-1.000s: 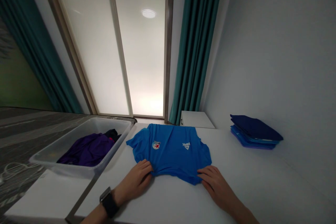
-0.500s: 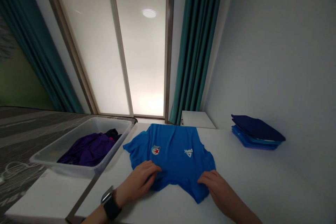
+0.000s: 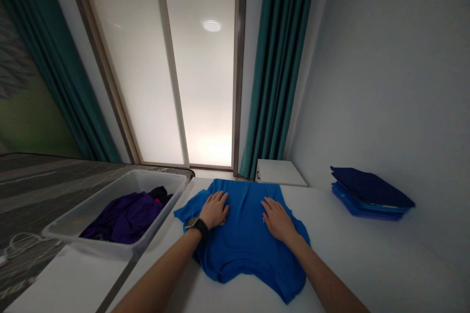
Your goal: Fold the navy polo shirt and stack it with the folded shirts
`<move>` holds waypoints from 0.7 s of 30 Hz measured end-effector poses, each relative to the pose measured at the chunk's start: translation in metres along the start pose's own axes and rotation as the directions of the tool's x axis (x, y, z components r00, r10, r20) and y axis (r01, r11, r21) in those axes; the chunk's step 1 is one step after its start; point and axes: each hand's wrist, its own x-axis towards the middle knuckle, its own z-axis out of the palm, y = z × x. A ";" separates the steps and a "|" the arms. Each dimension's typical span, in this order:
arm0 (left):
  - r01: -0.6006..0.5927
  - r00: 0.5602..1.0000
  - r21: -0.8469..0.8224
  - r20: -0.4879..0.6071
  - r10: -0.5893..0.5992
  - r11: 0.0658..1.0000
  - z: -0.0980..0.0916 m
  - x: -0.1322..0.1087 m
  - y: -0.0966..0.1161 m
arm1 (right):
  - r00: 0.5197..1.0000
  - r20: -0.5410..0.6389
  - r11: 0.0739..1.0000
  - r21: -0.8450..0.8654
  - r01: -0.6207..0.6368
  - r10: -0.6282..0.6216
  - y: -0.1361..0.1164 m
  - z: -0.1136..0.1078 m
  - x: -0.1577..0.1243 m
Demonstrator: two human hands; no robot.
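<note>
A blue T-shirt (image 3: pixel 246 234) lies spread on the white table, its neckline toward me and its far end near the table's back edge. My left hand (image 3: pixel 215 209) rests flat on the shirt's left chest area, fingers stretched away from me. On the right chest area my right hand (image 3: pixel 278 218) lies the same way, fingers apart. Both hands cover most of the chest prints. A dark watch (image 3: pixel 197 225) is on my left wrist. Some wrinkles run across the cloth between the hands.
At left stands a clear plastic bin (image 3: pixel 154 178) with crumpled purple clothing (image 3: pixel 127 215) inside. A stack of folded blue garments (image 3: pixel 370 193) sits at right by the wall. Beyond the white table (image 3: pixel 345 264) are a small white cabinet (image 3: pixel 281 172) and a teal curtain (image 3: pixel 279 78).
Both hands have moved away from me, from near the shirt's collar and sleeves up onto its chest, and their fingers have flattened out. The view has tilted slightly.
</note>
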 end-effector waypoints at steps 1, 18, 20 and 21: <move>0.039 0.999 0.009 -0.004 -0.039 0.999 0.006 0.001 0.000 | 0.999 0.020 0.999 -0.013 -0.029 0.029 0.002 0.005 0.002; 0.227 0.973 -0.013 -0.036 -0.227 0.974 0.024 -0.010 0.008 | 0.905 0.032 0.901 -0.115 -0.419 0.424 0.072 0.020 -0.023; 0.239 0.970 -0.005 -0.047 -0.239 0.971 0.020 -0.013 -0.001 | 0.903 0.002 0.900 -0.092 -0.427 0.429 0.078 0.024 -0.025; 0.249 0.967 0.005 -0.058 -0.248 0.969 0.018 -0.014 -0.006 | 0.901 -0.012 0.898 -0.084 -0.432 0.433 0.080 0.025 -0.026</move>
